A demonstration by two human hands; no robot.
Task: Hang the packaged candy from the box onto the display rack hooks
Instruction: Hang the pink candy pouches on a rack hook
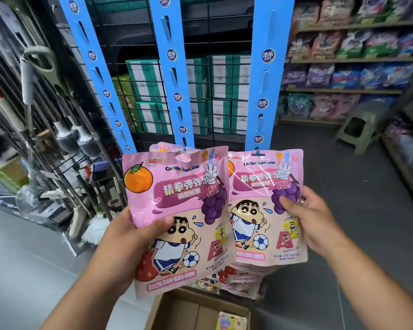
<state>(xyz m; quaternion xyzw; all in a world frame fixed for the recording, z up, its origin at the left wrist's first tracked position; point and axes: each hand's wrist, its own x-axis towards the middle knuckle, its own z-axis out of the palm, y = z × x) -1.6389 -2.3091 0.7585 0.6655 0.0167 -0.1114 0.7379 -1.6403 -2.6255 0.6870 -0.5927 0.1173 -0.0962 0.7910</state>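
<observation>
Down at the bottom sits the open cardboard box (177, 306). One candy packet (230, 320) shows near its right edge.

Just above the box, the left hand (138, 236) holds a pink candy bag (177, 206) by its left edge. The thumb is pressed on the front and the fingers are curled behind. The right hand (317, 225) pinches a second pink bag (260, 210) at its right edge, thumb on the front too. More bags (243, 279) stick out under that one. I cannot tell if the right hand holds them as well.

A blue clip (258, 152) pokes through the hole at the top of the second bag. It is at the bottom end of the right blue strip (264, 79), so that bag looks hooked on already. Another bag's top (161, 146) peeks out by the bottom end of the middle blue strip (177, 96).

The left blue strip (92, 55) and all the higher slots are bare. I think the job has only just begun, with lots of hooks left to fill. Behind the strips is the wire rack (212, 44).
</observation>
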